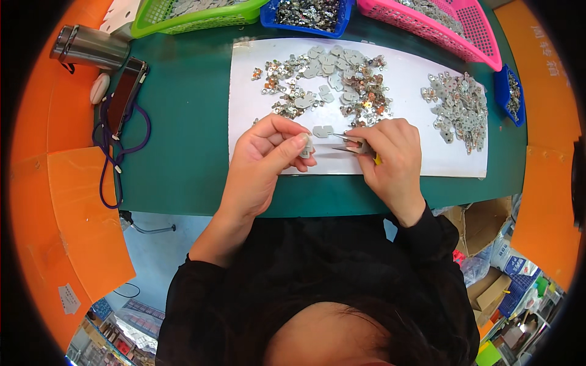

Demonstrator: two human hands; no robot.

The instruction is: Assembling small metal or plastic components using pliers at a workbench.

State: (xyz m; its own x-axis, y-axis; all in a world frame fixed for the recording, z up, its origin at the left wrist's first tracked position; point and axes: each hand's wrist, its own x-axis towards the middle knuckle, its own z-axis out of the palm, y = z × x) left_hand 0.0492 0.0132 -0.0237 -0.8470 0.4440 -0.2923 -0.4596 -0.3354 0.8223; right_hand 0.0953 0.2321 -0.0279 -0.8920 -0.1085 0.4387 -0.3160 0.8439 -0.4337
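Note:
My left hand (259,155) pinches a small flat grey piece (307,148) between thumb and fingers, above the near part of a white sheet (403,149). My right hand (394,155) is closed round a pointed tool that looks like needle-nose pliers (357,144), with a bit of yellow at the grip. Its two thin tips are apart and point left, toward my left hand. Just beyond the upper tip lies another flat grey piece (322,130). Farther back sits a heap of grey pieces (332,60), among small shiny metal parts (369,94), some copper-coloured.
A pile of grey pieces with metal fittings (461,110) covers the sheet's right side. Green (195,25), blue (305,29) and pink (488,49) baskets line the back; a small blue tray (505,100) stands right. At left are a steel flask (97,47) and a phone (125,97) with a purple cord.

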